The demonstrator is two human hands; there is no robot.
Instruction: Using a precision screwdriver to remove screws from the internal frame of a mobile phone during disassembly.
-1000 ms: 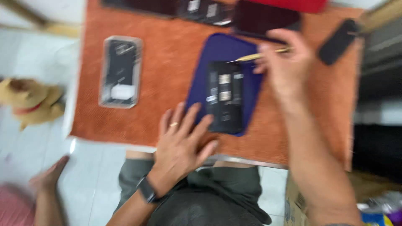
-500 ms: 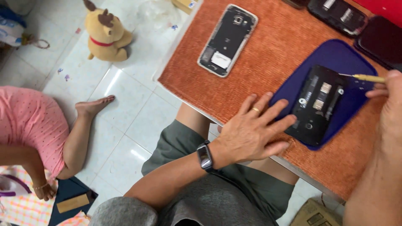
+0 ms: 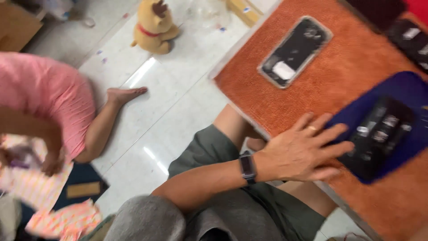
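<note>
My left hand (image 3: 303, 149) lies flat, fingers spread, on the orange table mat (image 3: 347, 85), with the fingertips on the edge of a dark blue pad (image 3: 410, 93). On that pad lies an opened black phone (image 3: 379, 136) with its inner parts showing, just past my fingertips. A ring sits on one finger and a dark watch (image 3: 247, 168) on the wrist. My right hand is out of view. The picture is blurred by motion.
A second opened phone (image 3: 294, 51) in a pale frame lies farther up the mat. More dark phones (image 3: 412, 35) sit at the top right edge. On the white tiled floor to the left a person in pink (image 3: 49, 107) sits, and a stuffed toy (image 3: 154, 24) lies near.
The view has swung left and down toward the floor. My right hand with the thin yellow-handled tool has left the frame. My left hand stays flat by the blue pad.
</note>
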